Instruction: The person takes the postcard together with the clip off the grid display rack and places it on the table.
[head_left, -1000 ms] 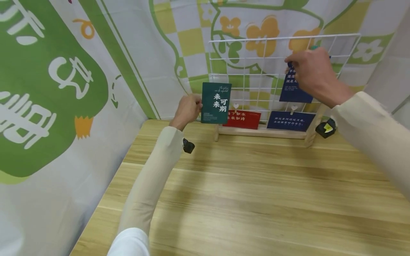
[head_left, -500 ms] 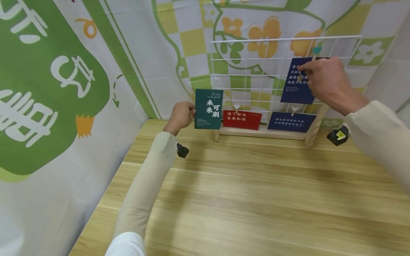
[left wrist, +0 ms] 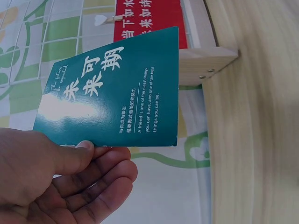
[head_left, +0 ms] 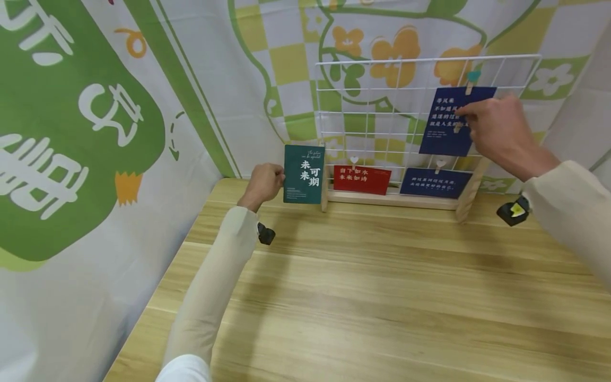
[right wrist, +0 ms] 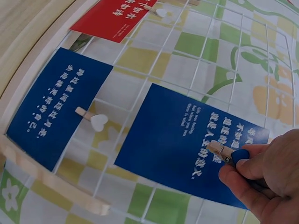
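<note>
In the head view my left hand (head_left: 261,185) pinches the left edge of a dark green card (head_left: 304,175) with white lettering. The left wrist view shows the thumb over the card's edge and the other fingers loosely curled. My right hand (head_left: 503,127) is in front of an upright dark blue card (head_left: 441,139) on a white wire grid rack (head_left: 406,60). A teal-topped clothespin (head_left: 472,78) fastens that card at its top. Between thumb and fingers, my right hand holds a small wooden clothespin (right wrist: 220,150) with a blue end, its tip pointing away from the hand.
Low on the grid hang a red card (head_left: 363,185) and a second, sideways blue card (head_left: 429,187), each under a white heart clothespin (right wrist: 97,121). The rack's wooden base (head_left: 391,200) stands on a wood-grain table (head_left: 382,297) against a patterned cloth backdrop (head_left: 286,63).
My left hand has moved left and down with the green card, baring the red card. The right hand has drawn right and down from the upright blue card's top, exposing the teal-topped clothespin.
</note>
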{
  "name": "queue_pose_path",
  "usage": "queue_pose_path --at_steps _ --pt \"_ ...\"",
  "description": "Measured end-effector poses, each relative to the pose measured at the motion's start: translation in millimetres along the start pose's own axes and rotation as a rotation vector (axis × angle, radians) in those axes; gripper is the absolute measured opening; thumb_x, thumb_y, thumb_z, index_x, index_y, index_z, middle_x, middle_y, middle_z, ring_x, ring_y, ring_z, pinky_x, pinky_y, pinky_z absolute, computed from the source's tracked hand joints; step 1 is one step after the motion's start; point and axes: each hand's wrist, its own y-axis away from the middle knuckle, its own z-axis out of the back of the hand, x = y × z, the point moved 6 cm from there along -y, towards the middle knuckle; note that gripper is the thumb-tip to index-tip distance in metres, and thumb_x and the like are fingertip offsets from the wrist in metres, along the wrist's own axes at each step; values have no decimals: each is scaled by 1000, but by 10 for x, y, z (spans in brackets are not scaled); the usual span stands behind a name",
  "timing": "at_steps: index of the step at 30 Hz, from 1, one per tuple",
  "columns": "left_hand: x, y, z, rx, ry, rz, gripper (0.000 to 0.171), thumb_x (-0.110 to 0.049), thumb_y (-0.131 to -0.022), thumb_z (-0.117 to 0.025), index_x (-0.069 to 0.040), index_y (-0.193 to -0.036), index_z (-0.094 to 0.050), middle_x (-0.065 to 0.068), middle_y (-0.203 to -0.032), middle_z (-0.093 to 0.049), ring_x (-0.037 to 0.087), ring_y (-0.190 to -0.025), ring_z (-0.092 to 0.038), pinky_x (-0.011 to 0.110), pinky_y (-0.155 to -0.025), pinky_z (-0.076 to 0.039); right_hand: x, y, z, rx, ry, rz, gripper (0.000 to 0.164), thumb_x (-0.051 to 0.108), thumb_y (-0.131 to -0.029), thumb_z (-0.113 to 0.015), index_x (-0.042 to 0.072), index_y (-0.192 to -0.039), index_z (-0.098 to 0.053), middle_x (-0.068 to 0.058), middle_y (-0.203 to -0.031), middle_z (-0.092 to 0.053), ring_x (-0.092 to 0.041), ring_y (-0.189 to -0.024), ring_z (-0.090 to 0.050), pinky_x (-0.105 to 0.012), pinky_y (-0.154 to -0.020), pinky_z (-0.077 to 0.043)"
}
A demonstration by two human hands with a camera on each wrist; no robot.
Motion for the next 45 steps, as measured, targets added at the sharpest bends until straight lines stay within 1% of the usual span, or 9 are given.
queue_pose_path --at_steps 5,10,14,17,23,27,34,39,45 --pt "76 55 -42 17 -4 5 32 -7 -102 -48 -2 -72 -58 18 -83 -71 31 -78 -67 33 -65 -41 -104 85 -47 32 -3 -26 35 -7 -91 -38 -11 -110 -67 -33 -95 -68 -29 -54 -56 -28 -43 -31" --pt "157 88 -88 41 3 26 34 -7 -103 -46 -5 -70 -54 18 -84 -71 30 -79 -68 33 -65 -40 -226 170 -74 50 3 -33 35 -8 -89 -40 -12 -110 -67 -32 -97 -69 -30 -56 -57 -27 -46 -34" --pt "218 114 -110 42 -2 31 37 -6 -102 -47 -8 -65 -49 15 -79 -70 28 -72 -64 32 -65 -39 -292 231 -85 72 35 -31 34 -6 -90 -40 -11 -110 -67 -31 -92 -69 -19 -48 -45 -27 -43 -30" --pt "241 145 -108 31 -14 19 38 -4 -100 -49 -9 -63 -49 12 -72 -67 23 -64 -57 31 -62 -38 -330 273 -85 60 43 -23 35 -6 -90 -40 -9 -109 -68 -30 -84 -69 -17 -44 -41 -28 -42 -28" --pt "358 165 -185 68 -35 30 32 -5 -100 -48 -4 -70 -59 14 -79 -70 23 -69 -58 31 -63 -41 -424 334 -85 30 13 -22 34 -8 -84 -44 -7 -105 -71 -30 -88 -70 -19 -48 -45 -29 -45 -31" --pt "423 185 -221 89 -51 54 32 -7 -101 -49 -4 -72 -60 15 -82 -71 21 -68 -57 28 -61 -39 -481 381 -105 41 -9 -50 31 -7 -86 -46 -8 -105 -70 -32 -88 -69 -19 -48 -44 -30 -44 -30" --pt "463 221 -221 118 -49 102 30 -9 -102 -49 -3 -75 -61 11 -77 -66 19 -66 -49 30 -63 -38 -564 472 -152 85 -1 -94 31 -6 -91 -43 -10 -108 -68 -33 -88 -68 -18 -43 -37 -28 -41 -27" --pt "501 239 -236 139 -66 99 27 -8 -101 -49 -1 -81 -65 10 -76 -66 21 -69 -52 32 -66 -42 -622 512 -193 96 27 -95 28 -7 -90 -46 -10 -106 -69 -32 -86 -68 -18 -46 -42 -29 -43 -30" --pt "602 261 -255 131 -89 91 27 -6 -100 -49 -1 -80 -66 10 -75 -66 22 -69 -54 34 -68 -44 -697 583 -238 106 33 -95 26 -6 -91 -48 -6 -105 -70 -29 -86 -70 -18 -48 -44 -30 -44 -31"
